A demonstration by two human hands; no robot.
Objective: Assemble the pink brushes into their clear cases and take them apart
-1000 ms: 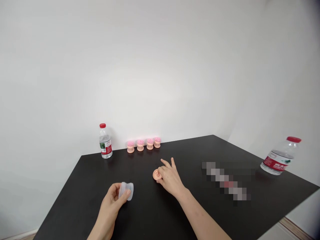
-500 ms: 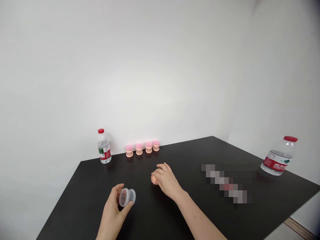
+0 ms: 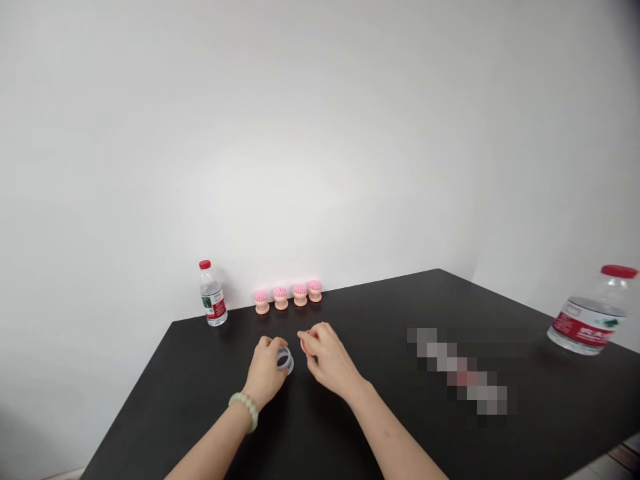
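Note:
My left hand point(image 3: 266, 365) is closed around a translucent plastic spool-shaped cup point(image 3: 286, 361), its round opening tilted to the right. Just right of it, my right hand point(image 3: 327, 353) grips a peach-coloured round piece point(image 3: 307, 343) between thumb and fingers. Most of that piece is hidden behind the fingers. The two held pieces are close together but apart, above the black table point(image 3: 210, 380). Beyond my hands, several small brushes point(image 3: 281, 299) with pink bristles and peach bases stand upright in a row by the wall.
A water bottle point(image 3: 214, 297) with a red cap stands at the back left of the table. Another red-capped bottle point(image 3: 590, 313) is at the far right. A pixelated strip point(image 3: 460, 370) lies right of my right arm. The white wall point(image 3: 320, 153) borders the table's back edge.
My left hand has moved right and away from me with the translucent cup, turning it. My right hand has raised the peach piece slightly. The view has shifted a little.

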